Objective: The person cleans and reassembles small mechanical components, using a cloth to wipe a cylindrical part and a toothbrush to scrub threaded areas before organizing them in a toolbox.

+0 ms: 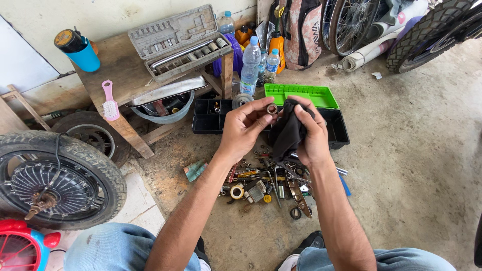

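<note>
Pinching a small metal ring (271, 108) between thumb and fingertips, the left hand (243, 129) lifts it above a scatter of small parts and tools (268, 183) on the concrete floor (411, 150). Just right of it, the right hand (310, 131) grasps a dark rag (287, 134), bunched against the ring. Beyond the hands lies an open black toolbox with a green lid (301, 94); a motorcycle wheel (55, 178) lies far left.

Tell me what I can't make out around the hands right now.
- Head view: the ring-shaped part in the left hand is too small to identify, and fingertips cover its rim.
- The right hand is partly wrapped in the black cloth, hiding its palm.
- Small parts in the pile on the floor overlap; most are too small to tell.
- The black toolbox interior is blocked by both hands.
</note>
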